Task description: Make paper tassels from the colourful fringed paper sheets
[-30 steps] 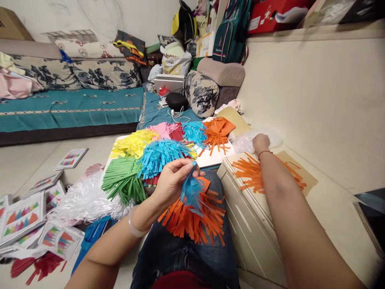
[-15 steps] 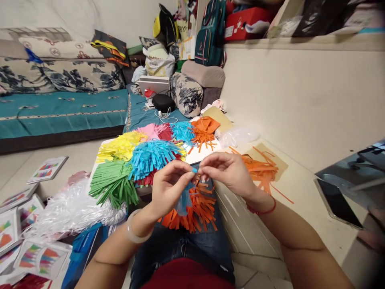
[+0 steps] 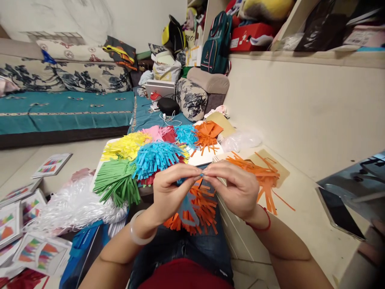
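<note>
My left hand [image 3: 177, 186] and my right hand [image 3: 233, 184] meet fingertip to fingertip above my lap. Both pinch a blue paper tassel [image 3: 188, 210], whose small blue top shows between the fingertips while blurred strips hang below. Fingers hide most of its upper part. Orange fringed paper [image 3: 207, 210] lies on my thighs under the hands. Just beyond the left hand, a blue fringed bundle [image 3: 158, 158] rests on top of other bundles, beside a green one [image 3: 117, 180] and a yellow one [image 3: 126, 145].
Loose orange strips [image 3: 255, 170] lie on the pale surface to the right, with a phone [image 3: 339, 212] farther right. At left are a heap of white ribbon [image 3: 78, 206] and several printed packets [image 3: 42, 253]. Clear plastic [image 3: 242, 140] lies near the wall. A teal-covered sofa [image 3: 66, 110] stands behind.
My right hand has turned inward, and its fingertips now press against the left ones, covering more of the blue top. The hanging blue strips have swung slightly. The view has shifted a little.
</note>
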`<state>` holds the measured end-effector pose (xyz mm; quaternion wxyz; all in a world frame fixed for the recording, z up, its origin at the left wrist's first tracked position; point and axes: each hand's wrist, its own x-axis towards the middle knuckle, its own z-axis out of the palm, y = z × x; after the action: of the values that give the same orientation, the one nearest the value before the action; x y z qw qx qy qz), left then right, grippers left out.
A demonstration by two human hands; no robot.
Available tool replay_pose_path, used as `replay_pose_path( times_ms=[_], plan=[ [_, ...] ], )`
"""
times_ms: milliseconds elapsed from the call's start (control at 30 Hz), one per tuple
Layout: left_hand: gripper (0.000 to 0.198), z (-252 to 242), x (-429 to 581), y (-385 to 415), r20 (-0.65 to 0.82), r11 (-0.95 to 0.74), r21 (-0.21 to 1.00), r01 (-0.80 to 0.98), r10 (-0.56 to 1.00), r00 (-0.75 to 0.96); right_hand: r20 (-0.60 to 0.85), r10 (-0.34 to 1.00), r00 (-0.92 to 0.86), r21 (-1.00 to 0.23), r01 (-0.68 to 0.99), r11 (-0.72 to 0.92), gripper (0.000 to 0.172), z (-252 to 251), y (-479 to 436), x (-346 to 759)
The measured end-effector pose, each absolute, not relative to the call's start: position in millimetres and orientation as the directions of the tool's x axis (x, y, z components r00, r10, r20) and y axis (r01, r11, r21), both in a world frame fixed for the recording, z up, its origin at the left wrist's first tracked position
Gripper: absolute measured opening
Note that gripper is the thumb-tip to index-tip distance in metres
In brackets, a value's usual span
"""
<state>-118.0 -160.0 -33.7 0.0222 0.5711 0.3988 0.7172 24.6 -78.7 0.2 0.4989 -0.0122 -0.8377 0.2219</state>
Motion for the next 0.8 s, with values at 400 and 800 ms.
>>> replay_pose_path(
  times_ms=[400, 800],
  plan=[
    [0.016, -25, -125, -165, 0.901, -0.603, 0.337, 0.722, 0.431, -0.061, 0.784, 0.180, -0.594, -0.324, -0.144, 0.935, 0.018, 7, -71, 28],
    [0.006, -19, -122, -169, 0.909, -0.550, 0.279, 0.787, 0.415, -0.032, 0.571, 0.480, -0.666, -0.791, -0.289, 0.539, 0.018, 6, -64, 27]
  ],
)
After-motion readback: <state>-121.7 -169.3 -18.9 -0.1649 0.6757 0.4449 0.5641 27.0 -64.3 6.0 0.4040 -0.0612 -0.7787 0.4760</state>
